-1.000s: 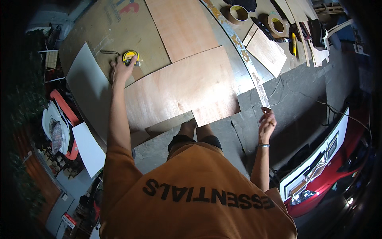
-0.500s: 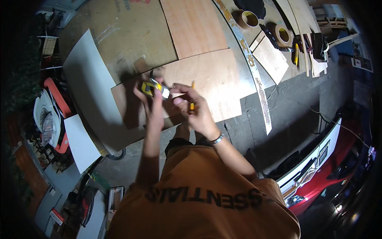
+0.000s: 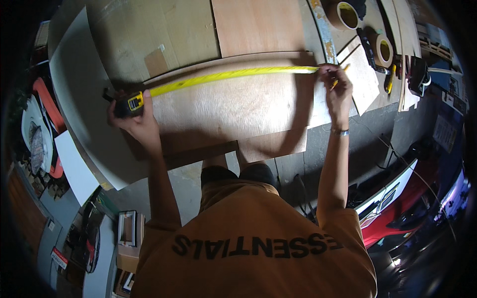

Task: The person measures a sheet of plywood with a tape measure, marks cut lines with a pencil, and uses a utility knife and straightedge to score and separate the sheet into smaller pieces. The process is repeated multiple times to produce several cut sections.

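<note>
A yellow and black tape measure (image 3: pixel 132 104) is gripped in my left hand (image 3: pixel 141 124), over the left end of a plywood sheet (image 3: pixel 223 104). Its yellow blade (image 3: pixel 233 74) stretches across the sheet to the right. My right hand (image 3: pixel 338 89) pinches the blade's end near the sheet's right side. A yellow pencil (image 3: pixel 341 77) is also held among the right fingers. Whether the blade touches the wood I cannot tell. Another plywood panel (image 3: pixel 258 27) lies beyond, and a white sheet (image 3: pixel 79 74) is at the left.
Tape rolls (image 3: pixel 346 16) and a yellow cutter knife (image 3: pixel 391 79) lie at the back right. A worn metal straightedge (image 3: pixel 323 30) runs behind my right hand. Wood strips (image 3: pixel 407 30) are stacked at the far right. An orange-edged white container (image 3: pixel 49 107) stands left of the table.
My hands have moved apart, the left one leftward and the right one up and to the right. The tape blade is now drawn out between them.
</note>
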`<state>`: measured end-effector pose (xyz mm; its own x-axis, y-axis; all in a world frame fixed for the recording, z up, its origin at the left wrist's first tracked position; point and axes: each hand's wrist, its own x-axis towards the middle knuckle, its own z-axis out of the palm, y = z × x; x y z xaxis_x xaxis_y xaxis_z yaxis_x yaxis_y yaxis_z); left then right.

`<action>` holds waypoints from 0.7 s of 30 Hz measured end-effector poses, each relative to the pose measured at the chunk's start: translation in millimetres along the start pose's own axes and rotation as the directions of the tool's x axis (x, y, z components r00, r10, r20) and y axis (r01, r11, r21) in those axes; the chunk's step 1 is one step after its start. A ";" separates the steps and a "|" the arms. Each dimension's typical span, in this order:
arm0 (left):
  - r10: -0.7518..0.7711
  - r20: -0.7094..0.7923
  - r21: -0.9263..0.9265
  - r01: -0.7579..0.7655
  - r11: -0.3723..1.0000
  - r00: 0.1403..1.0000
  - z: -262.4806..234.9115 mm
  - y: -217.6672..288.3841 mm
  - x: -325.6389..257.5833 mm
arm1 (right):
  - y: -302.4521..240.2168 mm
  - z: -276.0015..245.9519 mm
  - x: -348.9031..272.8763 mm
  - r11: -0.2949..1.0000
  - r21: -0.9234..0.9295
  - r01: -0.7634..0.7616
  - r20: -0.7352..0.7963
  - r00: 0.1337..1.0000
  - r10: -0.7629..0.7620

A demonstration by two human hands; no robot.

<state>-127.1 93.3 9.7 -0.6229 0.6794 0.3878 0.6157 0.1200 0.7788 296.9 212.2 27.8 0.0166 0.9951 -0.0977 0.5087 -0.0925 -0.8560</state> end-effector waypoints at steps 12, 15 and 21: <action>-0.327 0.108 0.070 0.321 0.944 0.939 5.2 -40.6 -16.0 | 1.8 37.1 -9.7 0.967 0.075 0.244 -0.286 0.934 -0.213; -0.165 0.004 0.191 0.161 0.968 0.986 9.5 -40.1 -19.0 | -21.1 62.0 -23.1 0.984 0.043 0.172 -0.122 0.979 -0.165; -0.119 0.003 0.358 0.110 0.927 0.993 7.7 -25.2 -16.2 | -31.5 108.3 -17.3 0.919 0.377 0.114 0.090 0.983 -0.159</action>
<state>-128.8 84.8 -20.1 -0.6904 0.6625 0.2905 0.6749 0.4453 0.5884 187.3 194.0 1.5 -0.1422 0.9898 -0.0054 0.1452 0.0154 -0.9893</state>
